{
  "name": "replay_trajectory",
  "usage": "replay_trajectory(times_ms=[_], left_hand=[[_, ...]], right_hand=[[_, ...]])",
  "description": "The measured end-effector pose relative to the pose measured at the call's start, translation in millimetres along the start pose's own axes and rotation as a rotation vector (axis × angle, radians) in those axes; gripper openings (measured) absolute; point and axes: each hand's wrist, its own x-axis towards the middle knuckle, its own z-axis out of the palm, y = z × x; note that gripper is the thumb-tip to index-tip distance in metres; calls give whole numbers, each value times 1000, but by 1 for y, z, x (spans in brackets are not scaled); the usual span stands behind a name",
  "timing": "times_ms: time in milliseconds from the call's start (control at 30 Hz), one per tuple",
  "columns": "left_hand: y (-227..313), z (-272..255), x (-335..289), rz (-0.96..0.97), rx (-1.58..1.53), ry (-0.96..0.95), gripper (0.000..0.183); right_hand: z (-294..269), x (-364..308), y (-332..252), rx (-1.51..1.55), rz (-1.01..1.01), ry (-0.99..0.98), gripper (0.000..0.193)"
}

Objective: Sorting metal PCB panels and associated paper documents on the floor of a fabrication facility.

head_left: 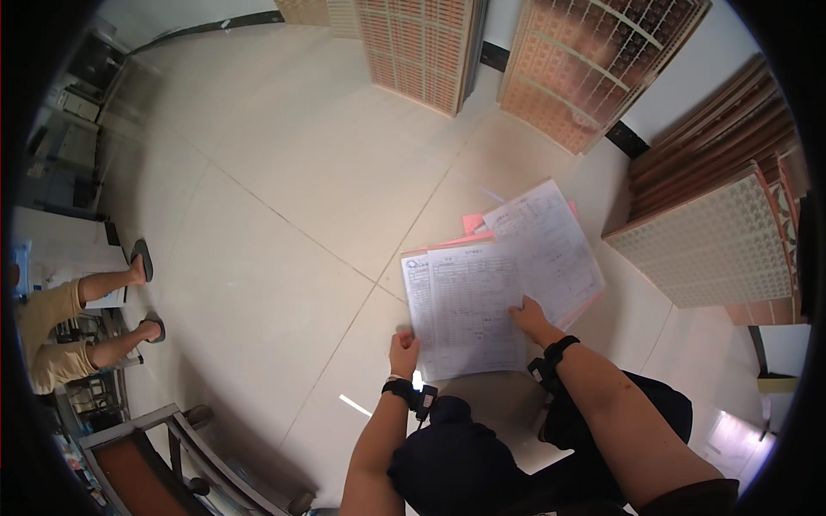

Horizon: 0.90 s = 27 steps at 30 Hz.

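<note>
Printed form sheets (471,314) in a thin stack are held up in front of me, above the tiled floor. Curled at their left edge is my left hand (404,353), its fingers closed on the paper. My right hand (533,322) grips their right edge, with the thumb on top and the other fingers hidden. Just beyond, a second batch of printed sheets (551,249) lies angled, partly covered by the first. Pink sheets (474,224) poke out from under both batches. Black straps with small devices circle both my wrists.
Stacked patterned panels (417,52) and more copper-coloured boards (594,69) lean against the far wall. Pale dotted panels (697,236) stand at right. A metal-framed cart (142,469) is at lower left. At far left, another person's legs (112,288) in sandals show beside equipment.
</note>
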Motion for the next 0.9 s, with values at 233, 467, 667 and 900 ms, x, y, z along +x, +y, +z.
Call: replay_trajectory(times_ms=[233, 467, 667, 900], left_hand=[[29, 12, -13, -39, 14, 92, 44], [29, 8, -13, 12, 192, 171, 46], [28, 9, -14, 61, 225, 214, 30], [14, -7, -10, 207, 370, 252, 18]], right_hand=[[-3, -1, 4, 16, 19, -23, 35], [-3, -8, -5, 82, 22, -66, 37], [-8, -13, -8, -124, 23, 43, 40], [-17, -28, -32, 82, -140, 212, 34]])
